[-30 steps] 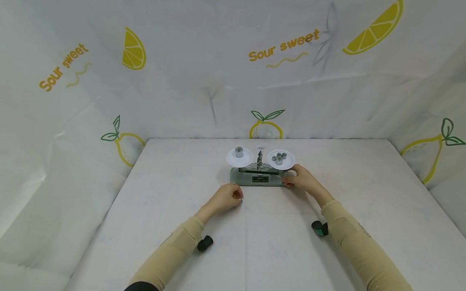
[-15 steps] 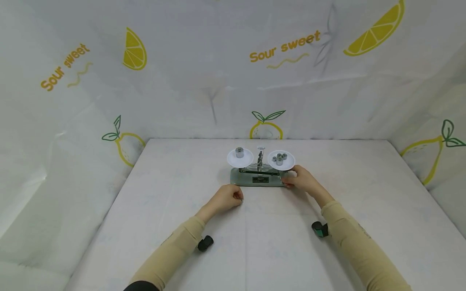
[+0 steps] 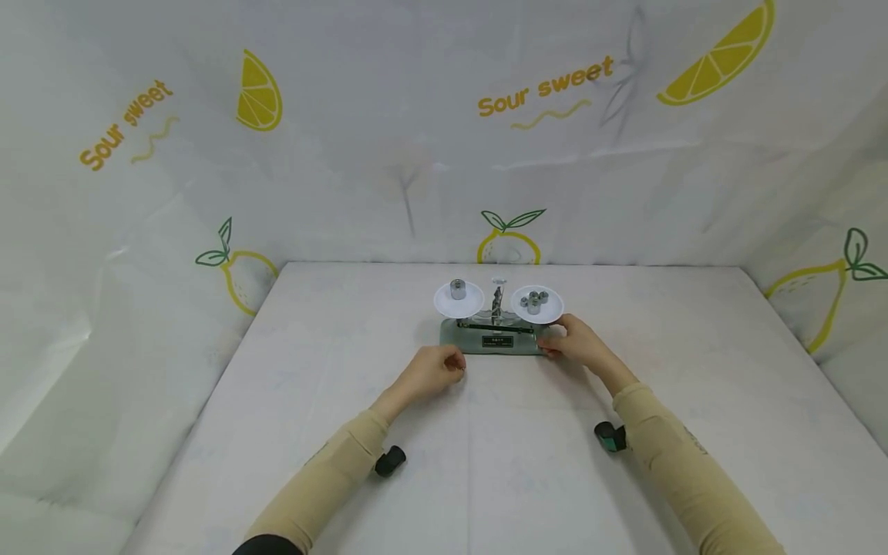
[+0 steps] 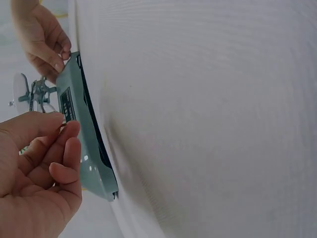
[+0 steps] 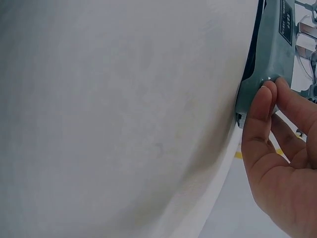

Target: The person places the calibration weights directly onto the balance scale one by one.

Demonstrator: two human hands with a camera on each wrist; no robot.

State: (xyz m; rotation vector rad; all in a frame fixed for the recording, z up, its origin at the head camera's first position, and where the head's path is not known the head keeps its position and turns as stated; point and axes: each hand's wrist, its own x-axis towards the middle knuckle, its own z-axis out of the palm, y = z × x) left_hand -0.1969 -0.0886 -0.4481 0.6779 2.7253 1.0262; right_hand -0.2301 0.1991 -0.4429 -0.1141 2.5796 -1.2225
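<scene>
A balance scale [image 3: 451,336] with a grey-green base stands near the back of the table. Its left pan [image 3: 444,308] carries one metal weight [image 3: 458,289]; several weights [image 3: 533,305] sit together on its right pan [image 3: 555,312]. In front of the base's left part, my left hand [image 3: 432,371] pinches a small thin piece [image 4: 63,125] between thumb and forefinger, mostly covered by the fingertips. My right hand [image 3: 574,343] grips the right end of the base, below the right pan, with thumb and fingers at its front corner [image 5: 270,82].
White cloth covers the table [image 3: 527,462], and a lemon-printed sheet [image 3: 333,169] rises behind it and at both sides. A black wrist device [image 3: 391,461] shows beside the left forearm, another device [image 3: 610,436] beside the right one.
My left hand has risen slightly toward the scale, and the silvery piece that showed under its fingertips is now hidden in the head view. The right hand stays at the base.
</scene>
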